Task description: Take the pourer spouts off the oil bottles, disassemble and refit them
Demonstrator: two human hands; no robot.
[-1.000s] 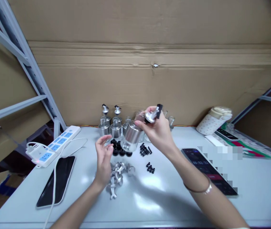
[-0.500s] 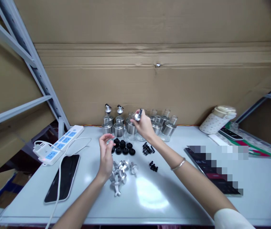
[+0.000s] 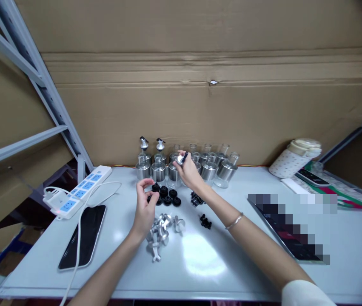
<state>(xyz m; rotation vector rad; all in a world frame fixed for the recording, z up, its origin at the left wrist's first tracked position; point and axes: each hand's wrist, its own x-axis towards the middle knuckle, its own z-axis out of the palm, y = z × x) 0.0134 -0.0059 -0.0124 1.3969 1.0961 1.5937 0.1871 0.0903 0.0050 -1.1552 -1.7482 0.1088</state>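
Note:
My right hand [image 3: 189, 171] grips a silver pourer top [image 3: 181, 160] with a black lever, over the row of glass bottles with metal sleeves [image 3: 209, 171]. Two bottles at the back left carry silver tops with black levers [image 3: 160, 145]. My left hand [image 3: 144, 209], fingers apart and curved, holds nothing beside the black round caps [image 3: 167, 200]. Silver spout pieces [image 3: 161, 229] lie in a heap just right of my left wrist. Small black levers [image 3: 196, 199] are partly hidden by my right forearm, and tiny black pieces [image 3: 205, 221] lie nearer me.
A white power strip [image 3: 86, 187] with a cable and a dark phone [image 3: 83, 237] lie at the left. To the right are a partly blurred tablet [image 3: 283, 229], a dotted white flask [image 3: 291, 159] and another phone [image 3: 312, 177]. Cardboard [image 3: 200, 110] stands behind the bottles.
My right hand has moved slightly left and down with the pourer top. My left hand has shifted a little to the right, its fingers still apart. The camera view has shifted slightly.

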